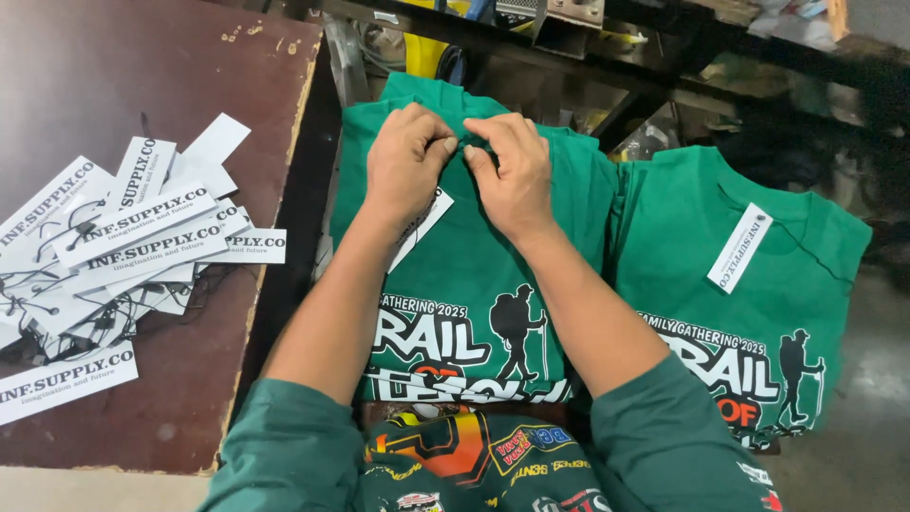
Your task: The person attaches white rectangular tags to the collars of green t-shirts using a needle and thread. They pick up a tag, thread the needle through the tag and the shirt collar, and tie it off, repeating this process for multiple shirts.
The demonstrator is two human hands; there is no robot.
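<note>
A: Folded green shirt (474,256) at centre, white hiking print facing up. Left hand (406,161) and right hand (512,171) meeting at its collar, fingers of both pinched shut on the fabric there.

B: And the white tag (422,228)?

A: Under the left wrist, on the shirt. Right of the shirt, a second green shirt (749,284), tagged. Left of it, a brown table (123,85) with a heap of white tags (123,246).
</note>
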